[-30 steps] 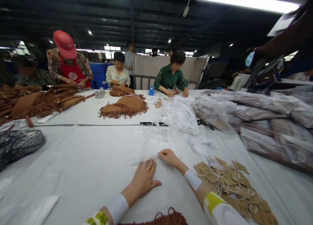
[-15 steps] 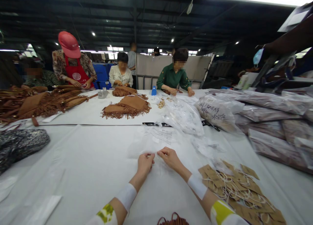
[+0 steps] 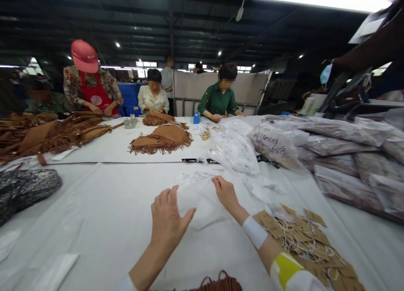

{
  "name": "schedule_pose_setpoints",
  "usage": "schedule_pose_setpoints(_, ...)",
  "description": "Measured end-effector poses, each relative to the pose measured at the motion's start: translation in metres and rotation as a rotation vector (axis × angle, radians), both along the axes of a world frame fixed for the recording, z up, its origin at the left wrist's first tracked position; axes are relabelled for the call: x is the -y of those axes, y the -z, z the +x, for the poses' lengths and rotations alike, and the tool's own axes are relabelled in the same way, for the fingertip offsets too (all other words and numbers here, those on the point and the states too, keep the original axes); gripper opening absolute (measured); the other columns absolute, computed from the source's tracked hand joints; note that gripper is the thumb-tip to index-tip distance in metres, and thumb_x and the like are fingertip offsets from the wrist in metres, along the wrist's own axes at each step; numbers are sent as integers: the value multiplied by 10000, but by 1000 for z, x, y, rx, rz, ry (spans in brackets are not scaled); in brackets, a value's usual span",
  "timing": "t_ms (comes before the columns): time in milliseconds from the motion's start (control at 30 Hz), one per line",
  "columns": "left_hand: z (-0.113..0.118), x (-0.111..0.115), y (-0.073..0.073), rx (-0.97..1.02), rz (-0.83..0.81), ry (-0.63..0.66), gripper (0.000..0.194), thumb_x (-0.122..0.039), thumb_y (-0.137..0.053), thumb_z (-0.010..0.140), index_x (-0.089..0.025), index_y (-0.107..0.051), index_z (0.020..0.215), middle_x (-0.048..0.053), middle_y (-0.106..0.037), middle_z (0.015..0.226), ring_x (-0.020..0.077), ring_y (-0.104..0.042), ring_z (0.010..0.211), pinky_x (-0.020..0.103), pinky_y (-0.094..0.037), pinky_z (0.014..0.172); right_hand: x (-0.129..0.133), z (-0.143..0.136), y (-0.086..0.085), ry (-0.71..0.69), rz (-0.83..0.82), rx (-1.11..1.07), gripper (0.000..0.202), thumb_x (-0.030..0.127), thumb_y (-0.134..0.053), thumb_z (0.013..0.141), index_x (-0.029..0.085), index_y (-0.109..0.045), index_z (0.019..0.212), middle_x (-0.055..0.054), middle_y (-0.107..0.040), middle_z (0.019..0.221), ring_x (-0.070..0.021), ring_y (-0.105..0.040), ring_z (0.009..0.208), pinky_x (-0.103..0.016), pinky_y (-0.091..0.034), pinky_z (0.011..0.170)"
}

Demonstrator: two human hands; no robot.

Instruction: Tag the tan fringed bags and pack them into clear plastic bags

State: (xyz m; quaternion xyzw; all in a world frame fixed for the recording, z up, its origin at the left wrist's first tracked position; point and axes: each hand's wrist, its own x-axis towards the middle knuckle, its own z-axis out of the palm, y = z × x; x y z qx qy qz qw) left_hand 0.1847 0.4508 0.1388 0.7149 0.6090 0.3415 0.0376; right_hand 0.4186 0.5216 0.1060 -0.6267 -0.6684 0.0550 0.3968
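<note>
A clear plastic bag [image 3: 202, 202] with printed text hangs in front of me over the white table, its upper right edge pinched in my right hand [image 3: 225, 194]. My left hand [image 3: 168, 217] is at the bag's left side, thumb and fingers spread wide apart; it does not grip the bag. At the bottom edge, close to my body, part of a brown fringed item [image 3: 221, 282] with thin loops shows. To the right of my right forearm lies a pile of brown card tags [image 3: 303, 240] with white strings.
Brown fringed bags [image 3: 162, 137] lie across the table, with a larger heap [image 3: 50, 135] at left. Filled plastic bags [image 3: 344, 143] are stacked at right. A crumpled clear bag [image 3: 235, 150] lies ahead. Several co-workers, one in a green shirt [image 3: 217, 99], work along the far side.
My left hand has let go of the bag's edge, moved left and spread its fingers. The right hand has lifted the bag's edge slightly up and away.
</note>
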Motion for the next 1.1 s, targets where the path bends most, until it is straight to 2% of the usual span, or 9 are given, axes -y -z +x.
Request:
schedule_pose_setpoints(133, 24, -24, -30, -342, -78, 31, 578, -399, -647, 796, -208, -470, 1312, 147, -559, 1149, 326, -482, 1077, 493, -351, 930, 13, -8, -12, -80, 18, 70, 444, 549, -310, 955, 213, -568, 825, -23, -627, 694, -158, -564, 610, -261, -388, 615)
schedule_pose_setpoints(233, 29, -45, -33, -392, -248, 41, 328, -397, -556, 861, -173, -628, 1091, 143, -613, 1051, 314, -517, 1037, 459, -376, 874, 22, -6, -17, -117, 37, 143, 428, 612, -433, 896, 206, -567, 880, -42, -653, 750, -184, -605, 685, -274, -419, 655)
schedule_pose_setpoints(300, 28, -48, -31, -386, -282, 76, 327, -437, -522, 873, -174, -660, 1010, 137, -634, 1013, 307, -543, 1004, 436, -397, 834, 27, -5, -15, -127, 46, 247, 401, 598, -497, 873, 202, -552, 904, -53, -659, 796, -201, -620, 736, -288, -437, 678)
schedule_pose_setpoints(533, 34, -36, -39, -420, -232, 107, 259, -339, -519, 883, -182, -629, 1058, 134, -625, 1095, 299, -544, 1062, 416, -402, 861, 39, -22, -14, -103, 37, 469, 108, 265, -536, 895, 196, -536, 978, -46, -638, 883, -192, -616, 810, -270, -444, 681)
schedule_pose_setpoints(700, 6, -38, -22, -456, -298, 69, 266, -54, -386, 865, -155, -606, 974, 110, -662, 941, 226, -627, 886, 308, -429, 698, 45, -10, -24, -96, 27, 529, 146, 104, -514, 863, 201, -589, 944, -37, -630, 847, -177, -604, 736, -279, -444, 679)
schedule_pose_setpoints(833, -17, -29, -1, -433, -311, 6, 240, -87, -357, 900, -154, -572, 984, 105, -667, 923, 227, -639, 871, 294, -424, 656, 63, 4, -25, -62, 40, 550, 224, 101, -599, 813, 186, -610, 1020, -76, -642, 907, -222, -612, 814, -338, -474, 730)
schedule_pose_setpoints(933, -14, -16, 5, -396, -282, 10, 197, -234, -374, 946, -178, -562, 930, 79, -672, 909, 217, -636, 867, 294, -426, 669, 95, -10, -14, -59, 220, 475, 317, 179, -603, 840, 171, -578, 1156, -131, -631, 1049, -271, -592, 986, -423, -493, 836)
schedule_pose_setpoints(1000, -6, -9, 4, -370, -254, 19, 216, -287, -373, 953, -190, -558, 899, 66, -670, 903, 210, -632, 862, 290, -423, 668, 116, -28, 1, -174, 338, 383, 322, 175, -523, 884, 187, -563, 1203, -123, -635, 1069, -248, -585, 1034, -417, -505, 881)
schedule_pose_setpoints(1100, -3, -3, -1, -345, -217, 36, 221, -289, -369, 954, -196, -557, 884, 58, -661, 874, 208, -625, 842, 285, -419, 652, 126, -49, 25, -325, 259, 292, 410, 113, -377, 909, 201, -516, 1284, -112, -615, 1187, -208, -553, 1140, -394, -501, 954)
